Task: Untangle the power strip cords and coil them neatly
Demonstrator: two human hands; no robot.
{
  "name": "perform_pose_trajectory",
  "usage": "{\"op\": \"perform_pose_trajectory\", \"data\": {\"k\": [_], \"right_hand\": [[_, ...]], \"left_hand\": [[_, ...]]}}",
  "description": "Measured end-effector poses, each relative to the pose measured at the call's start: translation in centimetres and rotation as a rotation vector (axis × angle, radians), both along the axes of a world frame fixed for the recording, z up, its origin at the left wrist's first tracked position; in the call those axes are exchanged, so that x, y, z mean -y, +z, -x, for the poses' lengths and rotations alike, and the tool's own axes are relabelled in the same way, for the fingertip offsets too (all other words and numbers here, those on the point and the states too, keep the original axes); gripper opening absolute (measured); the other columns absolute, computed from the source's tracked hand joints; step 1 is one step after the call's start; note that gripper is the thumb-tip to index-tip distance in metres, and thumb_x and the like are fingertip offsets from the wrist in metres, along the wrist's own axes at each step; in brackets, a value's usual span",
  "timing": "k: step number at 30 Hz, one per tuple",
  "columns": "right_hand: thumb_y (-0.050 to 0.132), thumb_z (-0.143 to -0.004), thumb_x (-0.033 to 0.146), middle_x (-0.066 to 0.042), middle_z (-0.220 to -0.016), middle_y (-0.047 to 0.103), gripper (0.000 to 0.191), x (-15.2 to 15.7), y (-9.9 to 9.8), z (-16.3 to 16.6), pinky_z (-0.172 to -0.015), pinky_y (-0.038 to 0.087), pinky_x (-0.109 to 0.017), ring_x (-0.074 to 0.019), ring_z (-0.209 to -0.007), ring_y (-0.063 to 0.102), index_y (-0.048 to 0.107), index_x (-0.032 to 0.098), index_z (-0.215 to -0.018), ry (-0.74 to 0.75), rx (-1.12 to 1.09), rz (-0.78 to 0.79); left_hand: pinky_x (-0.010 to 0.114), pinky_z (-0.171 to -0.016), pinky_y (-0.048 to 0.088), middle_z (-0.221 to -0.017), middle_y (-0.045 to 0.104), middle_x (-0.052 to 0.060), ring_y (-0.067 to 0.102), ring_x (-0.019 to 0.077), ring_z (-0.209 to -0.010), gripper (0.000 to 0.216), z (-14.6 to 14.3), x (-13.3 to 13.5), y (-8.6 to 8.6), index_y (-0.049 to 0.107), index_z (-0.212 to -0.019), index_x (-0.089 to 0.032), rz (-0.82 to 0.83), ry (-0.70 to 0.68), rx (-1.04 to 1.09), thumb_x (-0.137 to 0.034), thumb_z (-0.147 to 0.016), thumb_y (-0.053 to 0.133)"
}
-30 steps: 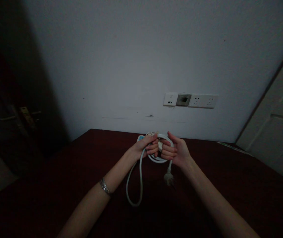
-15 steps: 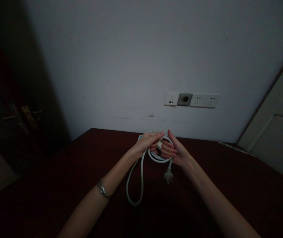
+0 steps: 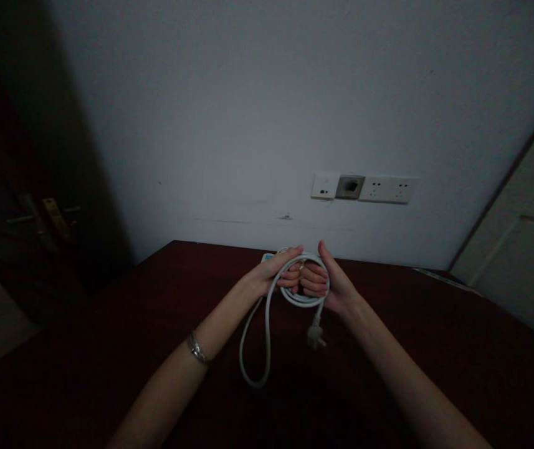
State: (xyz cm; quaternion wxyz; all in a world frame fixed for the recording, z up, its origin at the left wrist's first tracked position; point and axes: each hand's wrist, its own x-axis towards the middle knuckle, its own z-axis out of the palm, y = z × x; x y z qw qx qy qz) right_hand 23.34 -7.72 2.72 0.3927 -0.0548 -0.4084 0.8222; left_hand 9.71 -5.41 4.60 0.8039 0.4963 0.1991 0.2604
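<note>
Both my hands hold a coiled white power cable [image 3: 267,337] above a dark red-brown table [image 3: 108,349]. My left hand [image 3: 273,275] is closed round the top of the coil, a bracelet on its wrist. My right hand [image 3: 325,280] grips the coil from the right, fingers curled and thumb up. A long loop of cable hangs down below my left hand, and the white plug [image 3: 316,337] dangles under my right hand. A power strip end [image 3: 269,255] shows just behind my left hand, mostly hidden.
On the white wall behind the table sits a row of wall sockets [image 3: 364,188]. A dark door with a brass handle [image 3: 52,218] stands at the left. A pale door [image 3: 528,249] is at the right. The room is dim.
My hands have drawn slightly closer and the coil has tightened between them. The plug has swung a little. The view has shifted slightly.
</note>
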Motion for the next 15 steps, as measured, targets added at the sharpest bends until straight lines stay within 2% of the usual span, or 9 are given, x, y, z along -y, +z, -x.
{"op": "perform_pose_trajectory", "data": {"k": [3,8,10,12,15], "right_hand": [[0.050,-0.080,0.057,0.008,-0.032,0.021,0.063,0.0,0.0,-0.1,-0.026,0.017,-0.012,-0.0010,-0.027,0.015,0.023,0.017,-0.040,-0.006,-0.001,0.007],[0.051,-0.080,0.055,0.009,-0.032,0.022,0.059,0.0,0.3,-0.3,-0.025,0.014,-0.013,-0.0007,-0.026,0.014,0.028,0.017,-0.041,-0.066,0.065,0.017],[0.052,-0.079,0.056,0.009,-0.032,0.023,0.059,0.1,0.4,-0.3,-0.026,0.014,-0.013,-0.0007,-0.026,0.014,0.027,0.018,-0.041,-0.089,0.091,0.015],[0.054,-0.078,0.055,0.009,-0.032,0.023,0.059,0.2,0.4,-0.2,-0.027,0.016,-0.014,-0.0010,-0.027,0.015,0.026,0.018,-0.042,-0.097,0.099,0.012],[0.055,-0.078,0.055,0.008,-0.034,0.024,0.058,0.4,0.4,0.0,-0.030,0.021,-0.015,-0.0022,-0.028,0.020,0.027,0.017,-0.043,-0.103,0.099,-0.003]], "left_hand": [[0.017,-0.029,0.024,-0.032,0.035,-0.005,0.025,0.0042,-0.024,0.050,0.2,-0.5,-0.3,0.041,-0.047,-0.015,0.077,-0.064,0.026,-0.044,-0.088,0.041],[0.025,-0.046,0.044,-0.035,0.045,0.000,0.043,0.0108,-0.032,0.049,1.4,-0.4,-0.6,0.057,-0.060,-0.010,-0.019,-0.176,0.089,-0.045,-0.090,0.036],[0.026,-0.049,0.046,-0.034,0.042,-0.002,0.042,0.0098,-0.031,0.043,1.8,-0.1,-0.5,0.057,-0.062,-0.010,-0.021,-0.180,0.090,-0.037,-0.090,0.039],[0.024,-0.046,0.044,-0.034,0.038,-0.004,0.035,0.0072,-0.029,0.040,1.9,0.0,-0.3,0.054,-0.058,-0.011,0.011,-0.140,0.083,-0.030,-0.090,0.039],[0.018,-0.035,0.031,-0.033,0.032,-0.005,0.025,0.0042,-0.027,0.047,1.6,0.2,0.2,0.044,-0.049,-0.014,0.051,-0.061,0.064,-0.035,-0.090,0.039]]}}
